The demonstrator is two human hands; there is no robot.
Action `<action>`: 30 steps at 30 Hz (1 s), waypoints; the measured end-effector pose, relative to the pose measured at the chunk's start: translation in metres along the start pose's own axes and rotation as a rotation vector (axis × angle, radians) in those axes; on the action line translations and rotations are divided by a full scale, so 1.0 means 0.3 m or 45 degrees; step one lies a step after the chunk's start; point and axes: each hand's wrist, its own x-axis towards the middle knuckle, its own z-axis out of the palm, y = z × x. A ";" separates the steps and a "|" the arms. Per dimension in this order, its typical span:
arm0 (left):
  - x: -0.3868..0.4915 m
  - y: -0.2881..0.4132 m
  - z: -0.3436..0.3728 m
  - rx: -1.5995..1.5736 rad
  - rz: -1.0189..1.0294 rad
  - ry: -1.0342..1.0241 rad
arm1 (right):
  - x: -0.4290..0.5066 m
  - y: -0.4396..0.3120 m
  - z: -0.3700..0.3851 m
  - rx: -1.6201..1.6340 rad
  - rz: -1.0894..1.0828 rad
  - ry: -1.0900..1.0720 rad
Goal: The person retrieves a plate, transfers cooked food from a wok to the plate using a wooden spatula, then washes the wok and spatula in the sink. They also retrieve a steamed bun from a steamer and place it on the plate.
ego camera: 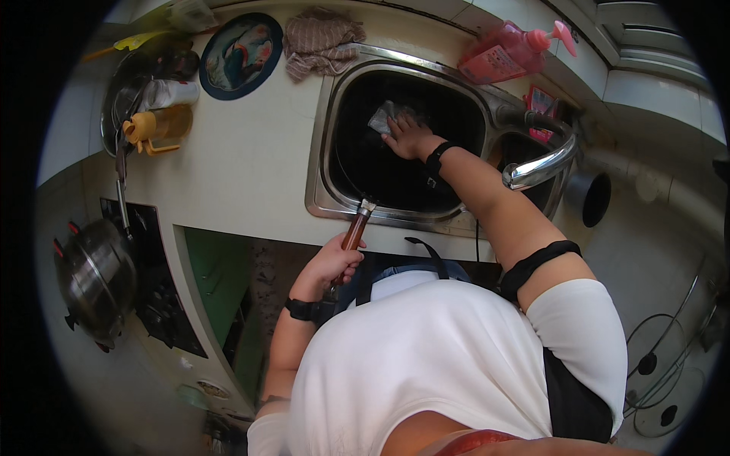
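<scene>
My left hand [336,259] is closed around the brown wooden handle [355,235] of a dark wok [388,176]. The wok lies in the stainless steel sink [317,196], and its handle sticks out over the front rim. Inside the wok, my right hand [409,135] presses a silvery-grey scrubbing cloth [379,118] against the dark surface, fingers spread over it. Part of the cloth is hidden under the palm and fingers. To the right of that forearm, the chrome faucet [542,165] arches over the sink.
A pink pump bottle [505,54] stands behind the sink. On the left are a striped cloth [322,43], a round dark plate-like mat [241,56], a yellow-lidded jug [162,130] and a steel pot [97,279] by the cooktop. A dark cup [590,196] sits at right.
</scene>
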 end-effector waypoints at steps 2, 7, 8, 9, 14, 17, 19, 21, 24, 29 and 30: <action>0.001 -0.001 0.000 -0.011 0.016 -0.013 | -0.076 0.057 -0.007 -0.063 0.099 -0.094; 0.014 -0.008 -0.012 -0.006 0.017 -0.074 | -0.306 -0.042 0.117 0.178 -0.014 -0.532; 0.017 -0.009 -0.014 -0.022 0.018 -0.079 | -0.302 -0.093 0.141 0.363 -0.125 -0.556; 0.019 -0.010 -0.016 -0.031 0.011 -0.081 | -0.268 -0.142 0.155 0.445 -0.211 -0.538; 0.026 -0.017 -0.014 -0.019 0.014 -0.016 | 0.057 -0.165 0.079 0.391 -0.348 -0.013; 0.025 -0.019 -0.014 -0.010 0.020 0.002 | 0.091 0.001 0.015 -0.173 -0.127 0.351; 0.022 -0.021 -0.014 -0.005 0.023 -0.002 | 0.012 0.100 -0.002 -0.361 -0.001 0.355; 0.021 -0.019 -0.013 -0.010 0.040 -0.026 | -0.117 0.159 0.000 -0.526 0.091 0.256; 0.016 -0.020 -0.013 -0.013 0.049 -0.048 | -0.293 0.152 0.031 -0.371 0.126 -0.197; 0.017 -0.016 -0.018 -0.019 0.015 -0.059 | -0.262 -0.022 0.096 0.775 -0.250 -1.023; 0.020 -0.014 -0.020 -0.016 0.007 -0.056 | -0.229 -0.075 0.122 0.982 -0.306 -0.952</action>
